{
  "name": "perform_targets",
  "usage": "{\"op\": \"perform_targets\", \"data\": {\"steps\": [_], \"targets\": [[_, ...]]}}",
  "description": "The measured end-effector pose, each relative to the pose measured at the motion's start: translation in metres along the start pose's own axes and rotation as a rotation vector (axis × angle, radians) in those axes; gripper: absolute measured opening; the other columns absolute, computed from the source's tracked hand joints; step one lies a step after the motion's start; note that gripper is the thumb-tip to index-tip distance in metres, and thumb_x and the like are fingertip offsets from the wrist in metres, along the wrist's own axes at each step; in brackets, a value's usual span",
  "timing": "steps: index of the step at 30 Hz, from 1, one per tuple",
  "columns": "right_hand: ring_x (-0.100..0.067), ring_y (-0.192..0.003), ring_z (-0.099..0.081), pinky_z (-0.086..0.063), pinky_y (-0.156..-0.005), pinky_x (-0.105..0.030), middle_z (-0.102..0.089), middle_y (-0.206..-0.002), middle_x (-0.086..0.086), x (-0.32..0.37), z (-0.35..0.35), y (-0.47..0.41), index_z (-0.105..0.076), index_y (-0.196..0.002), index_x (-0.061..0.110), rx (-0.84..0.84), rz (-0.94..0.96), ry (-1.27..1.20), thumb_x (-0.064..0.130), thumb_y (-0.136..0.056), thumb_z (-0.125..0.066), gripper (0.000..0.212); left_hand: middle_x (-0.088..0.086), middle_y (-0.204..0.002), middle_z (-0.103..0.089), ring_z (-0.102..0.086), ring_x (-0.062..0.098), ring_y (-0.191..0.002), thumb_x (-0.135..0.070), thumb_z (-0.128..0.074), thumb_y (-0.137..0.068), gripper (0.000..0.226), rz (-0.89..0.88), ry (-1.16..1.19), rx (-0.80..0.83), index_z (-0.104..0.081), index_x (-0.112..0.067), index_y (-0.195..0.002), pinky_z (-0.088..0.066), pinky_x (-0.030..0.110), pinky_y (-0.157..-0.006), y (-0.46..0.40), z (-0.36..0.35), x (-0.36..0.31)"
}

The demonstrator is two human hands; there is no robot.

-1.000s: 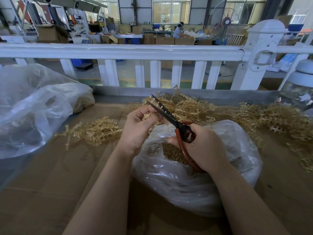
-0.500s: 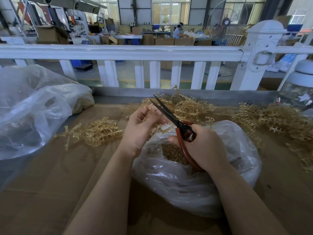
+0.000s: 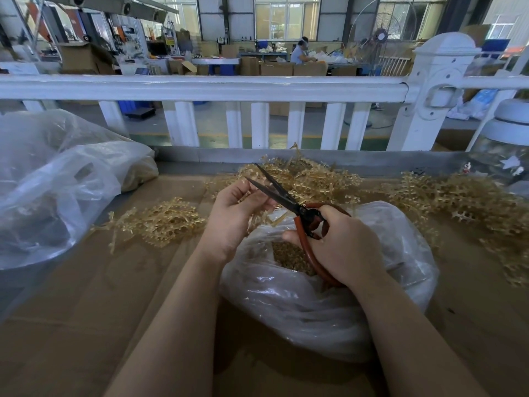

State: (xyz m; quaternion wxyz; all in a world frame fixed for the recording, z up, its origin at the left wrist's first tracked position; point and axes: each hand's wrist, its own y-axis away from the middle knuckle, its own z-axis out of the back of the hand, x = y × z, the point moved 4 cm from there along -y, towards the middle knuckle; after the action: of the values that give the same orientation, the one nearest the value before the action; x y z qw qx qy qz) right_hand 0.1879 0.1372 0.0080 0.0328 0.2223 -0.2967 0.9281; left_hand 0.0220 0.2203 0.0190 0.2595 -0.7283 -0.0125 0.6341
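Nothing here can be read. Beyond the white railing (image 3: 200,88), a yellow sign (image 3: 171,41) hangs among the machines, and a small placard (image 3: 220,40) sits on the far wall. Both carry marks that are too small and blurred to make out. Any print on the cardboard boxes (image 3: 276,69) is equally illegible.

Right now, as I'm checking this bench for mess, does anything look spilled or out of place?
Nothing looks damaged. Golden plastic sprues lie in scattered heaps on the cardboard around the clear bag, likely work piles, not a spill. The right hand holds open scissors; the left hand grips a sprue.
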Motion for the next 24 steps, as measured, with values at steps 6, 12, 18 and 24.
{"op": "perform_targets", "data": {"steps": [6,12,18,24], "targets": [[0.014,-0.059,-0.037,-0.026,-0.053,-0.009,-0.042,-0.064,0.029,-0.0014,0.0002,-0.0004,-0.05,-0.086,0.04,0.006,-0.013,-0.013,0.091,-0.066,-0.044,0.055,0.012,-0.082,-0.068,-0.061,0.019,-0.075,0.004,-0.058,-0.092,0.009,-0.008,-0.057,0.038,-0.067,0.005,-0.091,-0.052,0.029,-0.075,0.0005,-0.0033,-0.0005],[0.013,-0.059,-0.039,-0.026,-0.054,-0.007,-0.043,-0.063,0.028,-0.003,0.0003,-0.0009,-0.061,-0.09,0.035,-0.01,-0.003,0.003,0.092,-0.067,-0.04,0.065,0.013,-0.082,-0.068,-0.06,0.02,-0.075,0.004,-0.059,-0.092,0.009,0.003,-0.081,0.036,-0.067,0.004,-0.09,-0.052,0.029,-0.075,0.0003,-0.0023,-0.0009],[0.014,-0.053,-0.037,-0.023,-0.05,-0.006,-0.041,-0.055,0.027,-0.0025,0.0015,0.0005,-0.05,-0.08,0.04,-0.035,0.019,-0.007,0.088,-0.071,-0.048,0.048,0.008,-0.077,-0.067,-0.059,0.017,-0.073,0.005,-0.056,-0.093,0.011,0.0,-0.082,0.044,-0.066,0.009,-0.09,-0.051,0.026,-0.073,-0.0001,-0.0043,-0.0013],[0.009,-0.051,-0.039,-0.025,-0.049,-0.01,-0.041,-0.052,0.023,-0.0043,0.0005,0.0011,-0.032,-0.065,0.043,-0.018,0.005,-0.033,0.089,-0.067,-0.047,0.048,0.008,-0.078,-0.066,-0.059,0.02,-0.073,0.004,-0.054,-0.095,0.011,0.009,-0.077,0.037,-0.063,0.009,-0.094,-0.051,0.028,-0.073,0.0011,-0.0053,-0.0018]]}}
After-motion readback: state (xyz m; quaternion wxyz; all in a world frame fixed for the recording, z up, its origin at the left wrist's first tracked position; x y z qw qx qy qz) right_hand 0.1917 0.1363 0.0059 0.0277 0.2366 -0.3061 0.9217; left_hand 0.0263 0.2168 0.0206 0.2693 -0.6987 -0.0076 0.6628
